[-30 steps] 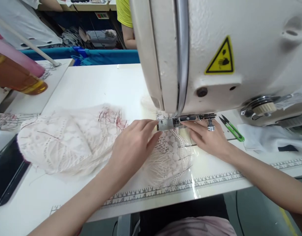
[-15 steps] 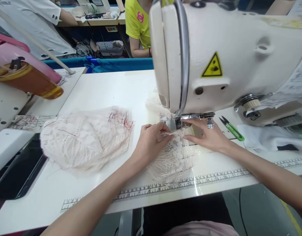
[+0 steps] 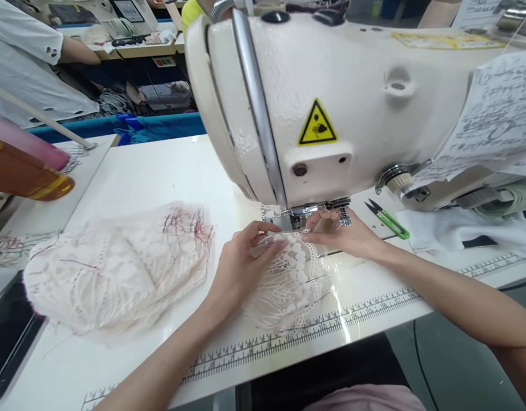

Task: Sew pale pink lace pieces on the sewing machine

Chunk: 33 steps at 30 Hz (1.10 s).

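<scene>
A piece of cream lace fabric [image 3: 288,291] lies beneath the needle area of a white sewing machine [image 3: 357,97], partly under the metal presser foot [image 3: 294,220]. My left hand [image 3: 241,260] is closed on the lace just left of the foot, its thumb and forefinger at the edge. To the right of the foot, my right hand [image 3: 348,234] pinches the lace edge between thumb and forefinger. Some of its fingertips are hidden behind the machine's metal parts. Dark loose threads trail from the lace toward the front.
A heap of cream lace [image 3: 117,268] with red threads lies on the left. Green thread snips [image 3: 389,220] and white cloth [image 3: 442,228] are at right. A printed ruler [image 3: 254,351] lines the table's front. Bottles [image 3: 31,171], a black device [image 3: 9,337] and a person's white sleeve [image 3: 27,34] are leftward.
The view has shifted right and closer to the machine. My right hand's thumb and forefinger have come together on the lace edge; they were spread apart before.
</scene>
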### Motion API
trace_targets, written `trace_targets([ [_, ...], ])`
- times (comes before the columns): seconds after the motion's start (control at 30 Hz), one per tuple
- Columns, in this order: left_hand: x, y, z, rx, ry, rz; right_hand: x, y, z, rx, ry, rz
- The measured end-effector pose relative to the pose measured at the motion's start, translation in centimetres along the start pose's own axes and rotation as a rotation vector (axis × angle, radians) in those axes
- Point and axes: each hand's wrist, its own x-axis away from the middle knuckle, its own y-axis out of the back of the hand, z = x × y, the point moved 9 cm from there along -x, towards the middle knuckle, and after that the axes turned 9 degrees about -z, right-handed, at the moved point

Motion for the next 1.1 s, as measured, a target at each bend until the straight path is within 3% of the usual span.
trace_targets([
  [0.53,0.0,0.1,-0.4,0.000,-0.068,-0.019,0.1,0.1,-0.8,0.021,0.012,-0.028],
  [0.97,0.2,0.2,-0.5,0.034,0.003,0.036,0.1,-0.8,-1.5,-0.015,0.031,0.002],
  [1.1,-0.5,-0.3,-1.3,-0.036,-0.045,0.096,0.1,-1.0,-0.8,-0.013,0.058,0.019],
])
